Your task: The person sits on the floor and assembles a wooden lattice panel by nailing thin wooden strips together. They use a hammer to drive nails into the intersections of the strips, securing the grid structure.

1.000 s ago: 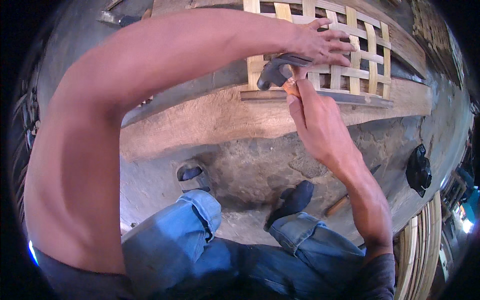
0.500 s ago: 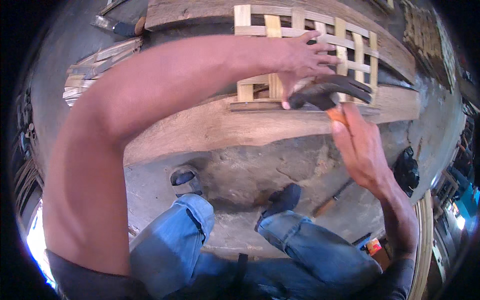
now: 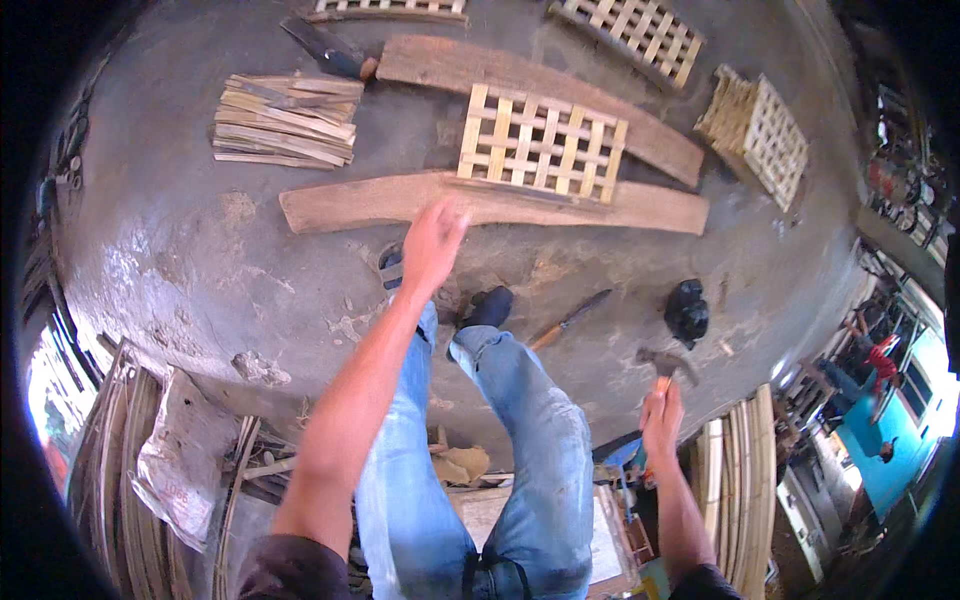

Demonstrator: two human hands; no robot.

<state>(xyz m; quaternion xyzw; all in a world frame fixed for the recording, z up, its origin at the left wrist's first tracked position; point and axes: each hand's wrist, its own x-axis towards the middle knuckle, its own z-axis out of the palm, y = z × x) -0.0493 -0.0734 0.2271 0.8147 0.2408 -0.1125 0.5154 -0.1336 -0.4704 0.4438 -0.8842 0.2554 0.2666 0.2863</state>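
"Any writing?"

"On the sack (image 3: pixel 183 455), at eight, reddish print too small to read."

"Hands?"

"My left hand (image 3: pixel 434 245), at eleven, has left the lattice panel (image 3: pixel 546 146); spread or curled, I can't tell. The panel, at one, runs nearly nine to three. At four my right hand (image 3: pixel 661 412) grips the hammer (image 3: pixel 664 364), head toward twelve."

No legible text. Only print spotted: small red marking (image 3: pixel 173 491) on the crumpled pale sack (image 3: pixel 187 450) at 8 o'clock, low on the side facing the camera. Looks like one short line, set toward 7 o'clock on the sack itself. Too small and blurred to make out; can't tell whether letters or digits.
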